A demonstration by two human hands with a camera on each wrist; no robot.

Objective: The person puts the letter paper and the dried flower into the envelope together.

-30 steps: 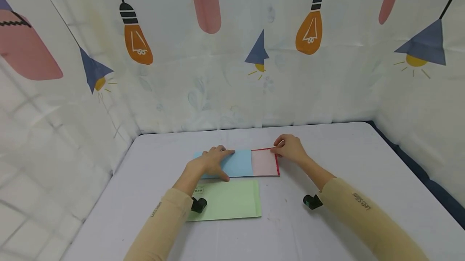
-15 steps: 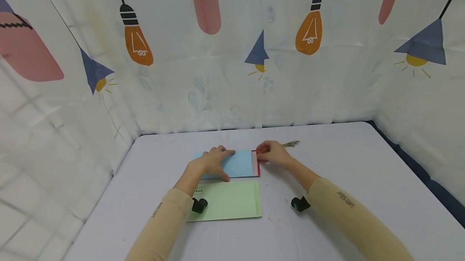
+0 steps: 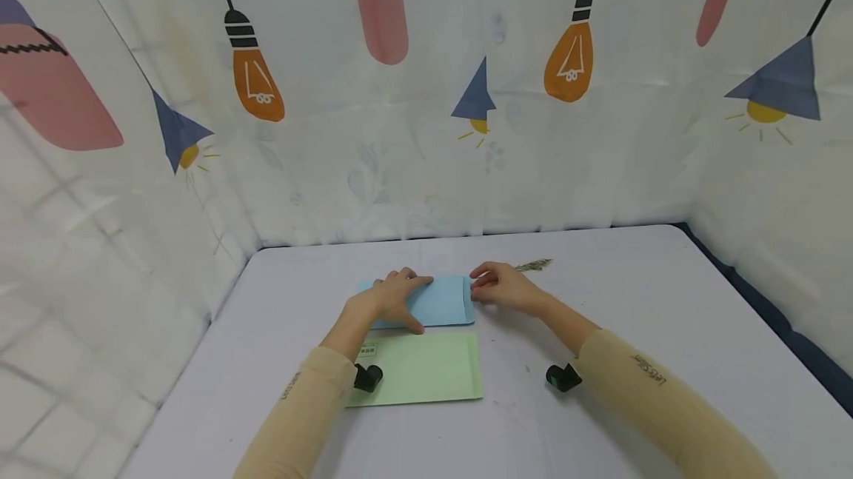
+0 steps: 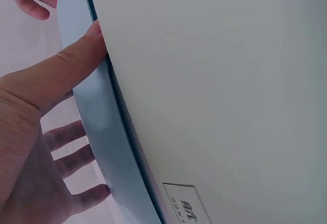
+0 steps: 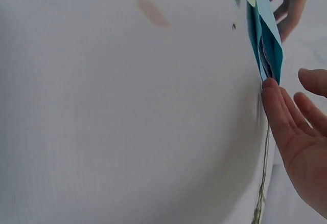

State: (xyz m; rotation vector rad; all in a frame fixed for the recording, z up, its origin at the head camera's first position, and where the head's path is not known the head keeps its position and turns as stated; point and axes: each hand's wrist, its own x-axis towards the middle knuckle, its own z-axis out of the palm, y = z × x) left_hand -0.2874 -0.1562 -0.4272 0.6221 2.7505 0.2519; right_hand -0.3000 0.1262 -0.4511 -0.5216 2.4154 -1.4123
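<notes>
A white table (image 3: 666, 301) carries everything, walled by a curtain (image 3: 426, 131) printed with lamps. Nearest the person lies a green envelope (image 3: 426, 368), flat, its far edge just beside the blue envelope (image 3: 440, 301), which lies flat near the table's middle. The left hand (image 3: 393, 300) rests on the blue envelope's left half with its 4 fingers straight and spread, thumb along the near edge. The right hand (image 3: 503, 288) touches the envelope's right end with relaxed fingers; it seems to press rather than pinch, though the contact is small. A dried sprig (image 3: 533, 265) lies just beyond that hand.
</notes>
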